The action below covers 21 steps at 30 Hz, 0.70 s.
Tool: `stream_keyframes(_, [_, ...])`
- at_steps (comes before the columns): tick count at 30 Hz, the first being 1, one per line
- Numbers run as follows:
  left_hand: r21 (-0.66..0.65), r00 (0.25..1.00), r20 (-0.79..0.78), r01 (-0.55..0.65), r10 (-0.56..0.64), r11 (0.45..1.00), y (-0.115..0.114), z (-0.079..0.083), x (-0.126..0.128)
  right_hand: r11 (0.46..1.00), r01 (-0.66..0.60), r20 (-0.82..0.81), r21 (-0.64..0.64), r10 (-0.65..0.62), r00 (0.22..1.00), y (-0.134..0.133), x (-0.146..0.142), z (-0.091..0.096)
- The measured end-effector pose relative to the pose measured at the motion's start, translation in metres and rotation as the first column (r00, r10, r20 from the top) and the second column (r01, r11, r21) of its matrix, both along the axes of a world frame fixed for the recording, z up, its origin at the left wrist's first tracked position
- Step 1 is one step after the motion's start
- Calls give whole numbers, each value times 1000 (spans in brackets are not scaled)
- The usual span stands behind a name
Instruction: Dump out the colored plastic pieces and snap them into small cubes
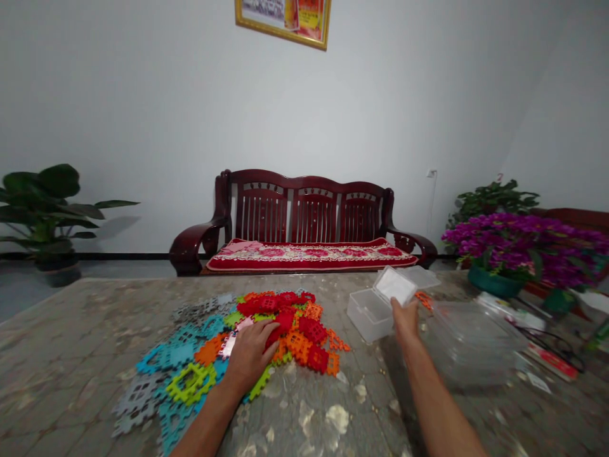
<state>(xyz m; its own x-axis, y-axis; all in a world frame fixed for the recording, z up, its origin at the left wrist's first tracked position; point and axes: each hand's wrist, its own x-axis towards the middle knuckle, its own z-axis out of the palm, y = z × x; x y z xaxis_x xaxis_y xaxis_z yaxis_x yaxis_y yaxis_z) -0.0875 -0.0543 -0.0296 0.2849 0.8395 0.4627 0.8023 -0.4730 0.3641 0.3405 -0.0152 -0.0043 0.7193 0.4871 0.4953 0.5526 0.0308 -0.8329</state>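
My left hand (251,350) reaches into a spread pile of plastic interlocking tiles, its thumb and fingers closed on a red interlocking tile (281,324). Around it lie orange tiles (297,346), lime-green tiles (191,383), blue tiles (182,353) and grey tiles (140,392), many overlapping. To the right of the pile stands a small translucent plastic box (368,314) with its lid (394,285) raised. My right hand (406,317) is closed on the right side of this box near the lid; the fingertips are partly hidden. A few orange tiles (423,300) lie just behind that hand.
A larger clear plastic container (471,343) sits right of my right forearm. Beyond it are dark cables (556,349), a red-and-white item (552,362) and purple flowers in a green pot (495,281). Across the patterned table (309,419) stands a wooden bench (311,209).
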Motion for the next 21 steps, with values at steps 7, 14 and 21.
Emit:
stream_keyframes(7, [69, 1000, -4, 16, -15, 997, 8, -15, -4, 995, 95, 549, -14, -71, 833, -48, -68, 1])
stream_keyframes(14, [78, 999, -31, 27, -25, 997, 11, -18, -6, 832, 109, 693, -544, 372, 617, -71, -88, 12])
stream_keyframes(21, [94, 999, -39, 28, -24, 995, 13, -19, -6, 766, 241, 710, -596, 362, 604, -73, -59, 17])
